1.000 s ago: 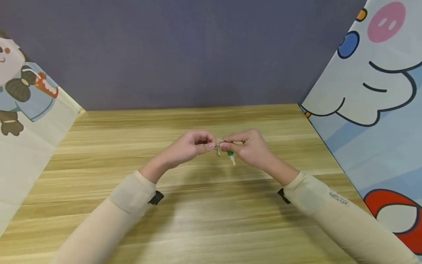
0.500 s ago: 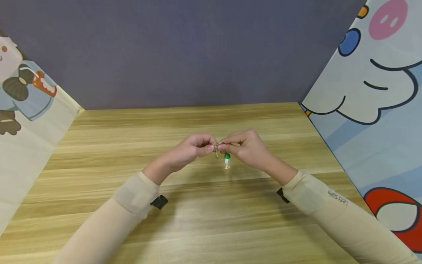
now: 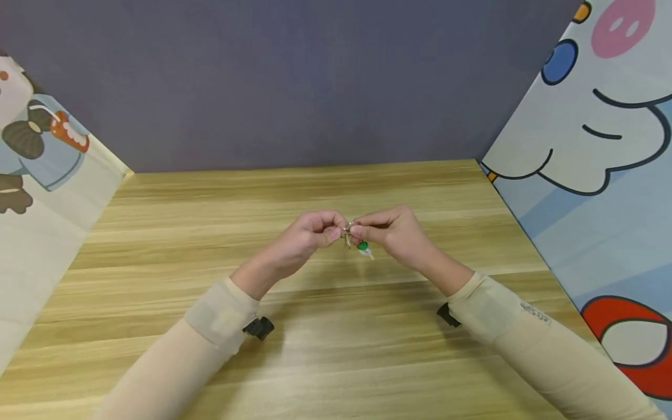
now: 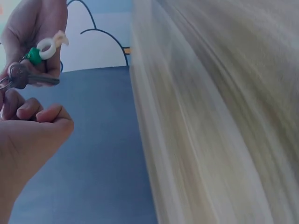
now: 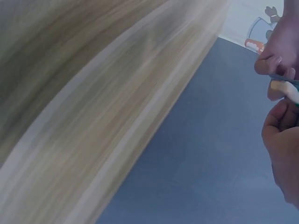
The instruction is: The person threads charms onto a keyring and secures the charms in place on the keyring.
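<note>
Both hands meet above the middle of the table in the head view. The left hand (image 3: 310, 236) pinches a metal key ring between thumb and forefinger, and the right hand (image 3: 401, 236) pinches the same ring from the other side. A silver key (image 3: 347, 238) hangs between the fingertips; the left wrist view shows the key (image 4: 42, 79) side-on. A small green and white charm (image 3: 363, 247) dangles under the right fingers, its white ring-shaped part (image 4: 46, 48) clear in the left wrist view. Fingertips hide most of the ring.
A wood-grain table (image 3: 336, 350) lies below the hands. Behind it stands a grey-blue panel (image 3: 304, 87). Cartoon-printed panels flank it at the left (image 3: 58, 227) and right (image 3: 619, 233). Black straps show at both wrists.
The charm has swung about below the right hand and now tilts. The left forearm has shifted slightly right. Both hands keep their pinch near the same spot.
</note>
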